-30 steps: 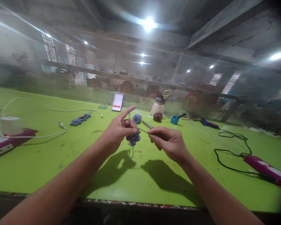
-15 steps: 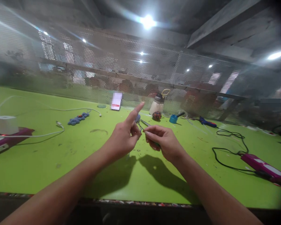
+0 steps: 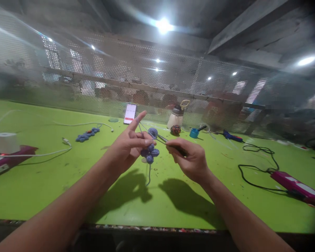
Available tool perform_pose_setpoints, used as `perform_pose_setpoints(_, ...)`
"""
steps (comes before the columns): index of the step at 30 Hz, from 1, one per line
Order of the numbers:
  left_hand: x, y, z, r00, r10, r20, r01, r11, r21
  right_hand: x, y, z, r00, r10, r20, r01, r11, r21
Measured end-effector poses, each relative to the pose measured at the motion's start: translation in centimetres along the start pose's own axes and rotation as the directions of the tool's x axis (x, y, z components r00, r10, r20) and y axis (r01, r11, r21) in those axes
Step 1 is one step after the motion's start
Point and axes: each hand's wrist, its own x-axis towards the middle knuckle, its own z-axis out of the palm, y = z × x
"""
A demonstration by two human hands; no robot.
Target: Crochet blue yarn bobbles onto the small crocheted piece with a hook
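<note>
My left hand [image 3: 126,148] pinches a small crocheted piece [image 3: 150,154] of blue-purple puffs between thumb and fingers. Its index finger points up, with yarn running over it, and a loose yarn tail [image 3: 149,175] hangs below the piece. My right hand [image 3: 187,155] is closed around what looks like a crochet hook, its thin shaft reaching left to the piece; the tip is too small to make out. Just behind the piece is a ball of blue-purple yarn [image 3: 152,132]. A thin grey metal tool [image 3: 162,138] appears beside that ball, partly hidden by my right hand.
On the green table [image 3: 68,189] lies a blue crocheted strip [image 3: 88,134]. Farther back stand a phone [image 3: 130,113], a bottle [image 3: 175,117], a dark multicoloured ball [image 3: 175,130] and a blue container [image 3: 194,133]. Purple power strips [image 3: 295,187] and cables lie at both sides.
My left hand has moved left and turned, bringing the puffed piece and its hanging tail into view. My right hand has shifted slightly right, widening the gap between the hands.
</note>
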Motion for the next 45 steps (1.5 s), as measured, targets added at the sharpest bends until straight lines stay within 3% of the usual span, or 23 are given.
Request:
perform_pose_setpoints(3,0.1,0.1,-0.2,0.999,-0.021,-0.05,0.02,1.0,-0.017,0.1,-0.3,-0.3,1.0,-0.012,-0.005,0.012,1.0,0.01)
perform_pose_setpoints(5,0.4,-0.3,-0.4,0.999,-0.026,-0.044,0.027,0.999,0.041,0.0,-0.5,-0.1,0.993,0.113,0.036,-0.117,0.981,0.158)
perform_pose_setpoints(9,0.7,-1.2,-0.7,0.995,-0.083,0.05,0.066,0.96,0.273,0.0,-0.4,0.5,0.936,0.326,0.134,-0.352,0.841,0.411)
perform_pose_setpoints(12,0.6,-1.5,-0.5,0.98,-0.149,0.129,0.102,0.944,0.314,0.1,-0.3,0.6,0.919,0.369,0.137,-0.392,0.831,0.394)
perform_pose_setpoints(15,0.3,-1.4,-0.2,0.979,-0.14,0.15,0.086,0.943,0.322,0.3,-0.2,0.6,0.909,0.375,0.181,-0.417,0.833,0.364)
perform_pose_setpoints(21,0.2,-1.9,-0.1,0.99,-0.032,0.14,-0.035,0.892,0.45,0.1,0.3,1.1,0.852,0.452,0.264,-0.522,0.76,0.386)
perform_pose_setpoints(25,-0.2,-2.3,0.5,0.977,0.155,0.144,-0.212,0.724,0.657,0.0,0.5,1.4,0.791,0.541,0.286,-0.609,0.651,0.453)
perform_pose_setpoints(28,-0.6,-2.6,1.0,0.959,0.235,0.156,-0.269,0.602,0.752,0.0,0.4,1.7,0.732,0.612,0.301,-0.661,0.53,0.531)
perform_pose_setpoints(30,-0.7,-2.7,1.1,0.952,0.264,0.153,-0.286,0.598,0.749,0.0,0.1,1.9,0.696,0.65,0.303,-0.68,0.463,0.569)
perform_pose_setpoints(32,-0.6,-2.8,1.0,0.957,0.262,0.123,-0.273,0.675,0.686,-0.1,-0.2,2.1,0.684,0.675,0.277,-0.67,0.431,0.605)
perform_pose_setpoints(35,-0.1,-2.5,0.6,0.99,0.128,0.055,-0.139,0.872,0.469,-0.2,-0.5,2.3,0.71,0.669,0.22,-0.625,0.454,0.635)
perform_pose_setpoints(37,0.2,-2.2,0.2,1.0,0.001,0.029,-0.009,0.956,0.293,-0.3,-0.5,2.5,0.75,0.63,0.199,-0.594,0.51,0.622)
perform_pose_setpoints(41,0.4,-1.3,-0.2,0.988,-0.15,0.039,0.145,0.985,0.098,-0.6,-0.3,2.3,0.868,0.476,0.138,-0.476,0.721,0.503)
perform_pose_setpoints(45,0.2,-0.7,-0.4,0.987,-0.148,0.069,0.147,0.989,0.021,-0.5,-0.3,1.3,0.97,0.235,0.056,-0.242,0.95,0.197)
